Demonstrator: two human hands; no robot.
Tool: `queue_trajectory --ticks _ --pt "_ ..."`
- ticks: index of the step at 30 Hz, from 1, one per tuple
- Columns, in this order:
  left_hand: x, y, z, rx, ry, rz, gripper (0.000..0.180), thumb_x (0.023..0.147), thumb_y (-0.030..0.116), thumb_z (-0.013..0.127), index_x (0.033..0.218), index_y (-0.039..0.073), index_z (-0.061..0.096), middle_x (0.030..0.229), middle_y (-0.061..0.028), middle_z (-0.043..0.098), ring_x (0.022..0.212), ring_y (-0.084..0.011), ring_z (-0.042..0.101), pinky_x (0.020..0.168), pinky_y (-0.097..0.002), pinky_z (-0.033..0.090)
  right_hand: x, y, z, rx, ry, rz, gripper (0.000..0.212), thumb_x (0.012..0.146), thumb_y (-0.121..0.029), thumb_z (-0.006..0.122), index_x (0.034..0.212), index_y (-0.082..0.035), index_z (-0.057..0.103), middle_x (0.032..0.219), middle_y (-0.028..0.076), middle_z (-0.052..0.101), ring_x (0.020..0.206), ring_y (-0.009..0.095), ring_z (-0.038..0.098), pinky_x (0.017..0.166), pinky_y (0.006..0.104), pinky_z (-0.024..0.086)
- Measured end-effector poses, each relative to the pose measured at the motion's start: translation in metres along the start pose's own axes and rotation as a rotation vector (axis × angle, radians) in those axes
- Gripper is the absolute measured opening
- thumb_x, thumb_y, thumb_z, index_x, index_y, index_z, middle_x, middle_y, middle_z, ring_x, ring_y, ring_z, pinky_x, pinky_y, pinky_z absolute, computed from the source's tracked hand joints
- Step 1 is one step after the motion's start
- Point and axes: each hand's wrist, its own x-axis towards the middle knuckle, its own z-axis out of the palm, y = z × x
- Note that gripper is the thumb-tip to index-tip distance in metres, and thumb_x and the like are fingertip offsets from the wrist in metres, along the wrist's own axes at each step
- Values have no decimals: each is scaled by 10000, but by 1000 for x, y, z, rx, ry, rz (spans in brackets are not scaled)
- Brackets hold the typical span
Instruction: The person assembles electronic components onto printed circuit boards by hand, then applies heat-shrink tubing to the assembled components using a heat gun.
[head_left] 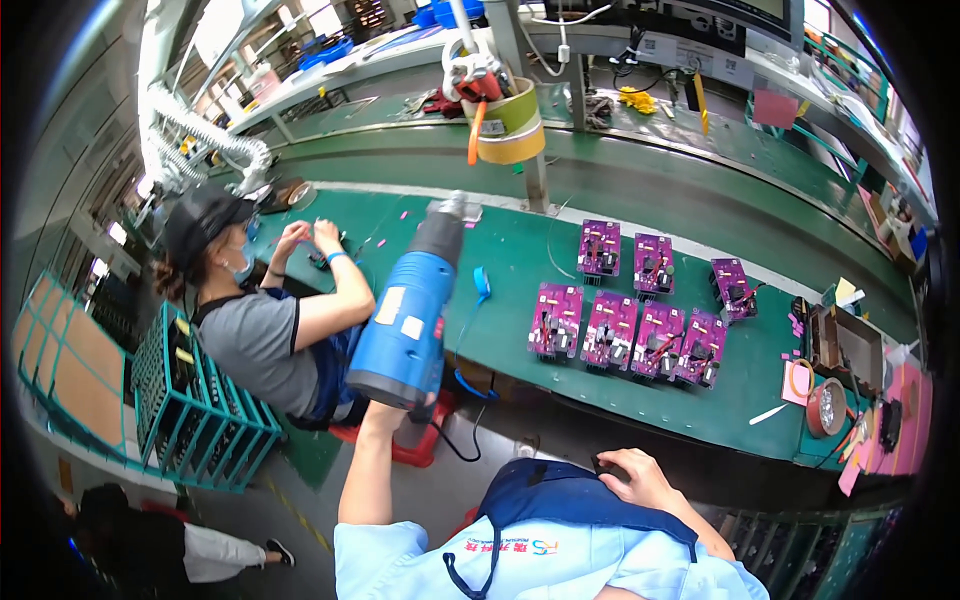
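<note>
At the far left a seated co-worker (262, 330) in a grey shirt bends over the green bench (520, 260). The left hand (395, 405) is clenched round the grip of a blue heat gun (408, 320), held up over the bench's near edge; its long axis runs from the fat plastic body low down to the grey metal nozzle, pointing up and away, tilted slightly right. Further right, seven purple circuit boards (640, 315), flat and rectangular, lie in two rows on the matte mat. The right hand (635, 478) rests on the dark blue apron (560, 495), fingers loosely curled, grasping nothing that shows.
</note>
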Motion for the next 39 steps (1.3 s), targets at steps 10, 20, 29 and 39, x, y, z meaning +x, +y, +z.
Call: queue_trajectory --ticks 10,20,29,39 --pt "180 -59 -72 219 33 -74 421 550 -48 615 950 12 500 851 -29 526 786 -137 493 709 -261 399 77 -6 32 -134 30 117 264 653 -114 611 901 -49 546 808 72 577 749 212 552 696 302 416" --pt "309 -124 -38 996 83 87 521 521 81 608 1024 84 472 867 -150 566 834 -293 541 738 -366 415 97 -21 61 -182 191 359 256 647 -56 601 896 -60 538 753 53 571 685 199 559 653 299 424" --pt "317 -185 -31 1286 29 232 521 545 49 595 1041 63 436 917 -90 528 847 -252 488 742 -363 367 103 -25 68 -209 236 404 259 639 -33 604 888 -55 535 733 68 564 661 235 547 613 305 427" --pt "305 -181 -40 1185 -179 276 683 566 120 672 1154 61 327 1075 -142 417 985 -290 414 809 -372 330 120 -22 72 -175 212 377 235 664 -60 597 890 -44 534 750 77 567 689 231 547 625 306 417"
